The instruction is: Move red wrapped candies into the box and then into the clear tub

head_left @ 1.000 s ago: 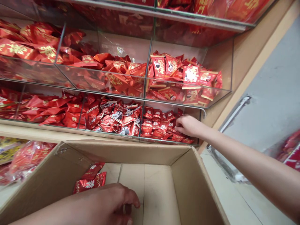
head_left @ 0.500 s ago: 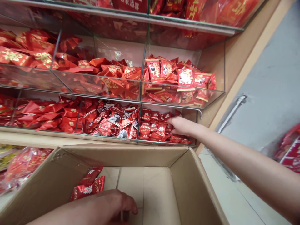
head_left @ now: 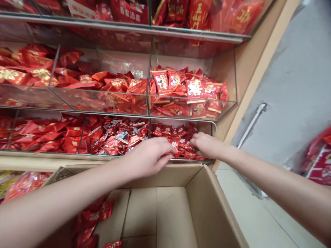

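Now | left hand, right hand: grip curled, hold unclear | at glossy, pillow-shaped packets

Below the left hand, its forearm hides part of the carton, which the bottom edge cuts. Whether the right hand pinches a packet is unclear.
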A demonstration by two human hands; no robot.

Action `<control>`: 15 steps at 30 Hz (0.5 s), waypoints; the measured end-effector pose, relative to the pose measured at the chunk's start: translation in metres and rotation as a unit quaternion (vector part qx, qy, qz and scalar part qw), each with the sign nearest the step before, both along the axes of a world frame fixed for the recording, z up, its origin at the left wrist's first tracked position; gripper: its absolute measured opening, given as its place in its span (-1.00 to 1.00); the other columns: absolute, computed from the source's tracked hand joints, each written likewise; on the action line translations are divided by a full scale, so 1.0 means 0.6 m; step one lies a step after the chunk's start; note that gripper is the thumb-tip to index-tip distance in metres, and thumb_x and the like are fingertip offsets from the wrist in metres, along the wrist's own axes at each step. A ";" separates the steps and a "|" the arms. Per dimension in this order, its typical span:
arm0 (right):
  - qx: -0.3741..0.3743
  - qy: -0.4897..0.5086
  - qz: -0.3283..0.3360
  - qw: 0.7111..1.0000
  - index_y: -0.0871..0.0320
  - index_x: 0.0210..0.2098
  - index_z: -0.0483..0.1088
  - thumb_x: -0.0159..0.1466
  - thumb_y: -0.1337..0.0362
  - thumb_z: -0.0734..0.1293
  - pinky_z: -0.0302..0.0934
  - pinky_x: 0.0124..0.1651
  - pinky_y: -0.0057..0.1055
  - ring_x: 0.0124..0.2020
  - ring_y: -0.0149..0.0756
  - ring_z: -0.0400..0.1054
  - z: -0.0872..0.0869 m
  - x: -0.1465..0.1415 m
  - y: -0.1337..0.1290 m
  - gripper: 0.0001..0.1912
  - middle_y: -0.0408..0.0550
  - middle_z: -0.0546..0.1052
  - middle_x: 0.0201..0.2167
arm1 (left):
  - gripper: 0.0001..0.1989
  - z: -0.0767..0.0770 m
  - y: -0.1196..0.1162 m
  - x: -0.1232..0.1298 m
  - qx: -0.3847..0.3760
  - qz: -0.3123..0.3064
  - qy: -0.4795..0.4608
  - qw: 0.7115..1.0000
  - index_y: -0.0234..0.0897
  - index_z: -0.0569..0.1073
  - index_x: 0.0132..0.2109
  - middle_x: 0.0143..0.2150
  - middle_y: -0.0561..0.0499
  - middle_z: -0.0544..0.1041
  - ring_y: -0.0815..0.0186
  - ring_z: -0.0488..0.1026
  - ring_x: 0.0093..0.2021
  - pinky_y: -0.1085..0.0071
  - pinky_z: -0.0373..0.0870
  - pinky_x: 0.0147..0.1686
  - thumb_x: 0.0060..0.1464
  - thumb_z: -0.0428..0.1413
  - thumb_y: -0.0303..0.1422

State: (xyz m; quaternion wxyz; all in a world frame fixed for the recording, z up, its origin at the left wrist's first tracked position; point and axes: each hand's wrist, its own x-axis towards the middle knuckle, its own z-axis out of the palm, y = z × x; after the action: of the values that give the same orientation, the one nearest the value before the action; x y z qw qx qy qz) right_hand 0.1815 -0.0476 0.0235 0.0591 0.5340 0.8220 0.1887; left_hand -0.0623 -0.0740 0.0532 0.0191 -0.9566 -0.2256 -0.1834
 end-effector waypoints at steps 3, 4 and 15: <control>0.010 -0.008 0.000 1.000 0.21 -0.31 0.36 0.04 0.37 0.28 0.17 -0.22 -0.39 -0.22 -0.17 0.29 -0.009 -0.005 0.003 -0.81 0.07 0.41 -0.31 | -0.79 -0.012 0.058 0.053 0.073 0.001 0.029 0.997 -0.31 0.44 -0.17 -0.25 -0.07 0.43 0.28 0.33 -0.19 0.38 0.25 -0.13 0.05 -0.02 -0.41; 0.013 -0.008 0.000 1.000 0.21 -0.29 0.36 0.05 0.37 0.27 0.17 -0.23 -0.38 -0.23 -0.17 0.30 -0.010 -0.006 0.004 -0.81 0.06 0.41 -0.30 | -0.77 -0.018 0.074 0.068 0.081 0.009 0.046 0.996 -0.29 0.44 -0.15 -0.22 -0.07 0.42 0.26 0.31 -0.16 0.36 0.24 -0.11 0.03 0.00 -0.40; -0.021 -0.006 0.003 1.000 0.22 -0.25 0.38 0.02 0.34 0.31 0.21 -0.24 -0.36 -0.23 -0.13 0.33 0.003 -0.002 0.009 -0.74 0.09 0.42 -0.30 | -0.71 -0.039 0.130 0.122 0.067 0.053 0.124 0.989 -0.20 0.46 -0.16 -0.20 -0.05 0.47 0.16 0.33 -0.15 0.25 0.24 -0.09 -0.12 0.11 -0.33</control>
State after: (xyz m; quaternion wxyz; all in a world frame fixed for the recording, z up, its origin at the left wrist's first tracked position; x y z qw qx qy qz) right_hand 0.1806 -0.0421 0.0251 0.0745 0.5288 0.8272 0.1747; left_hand 0.0111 0.0040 0.0301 0.1211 -0.9552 -0.2588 -0.0773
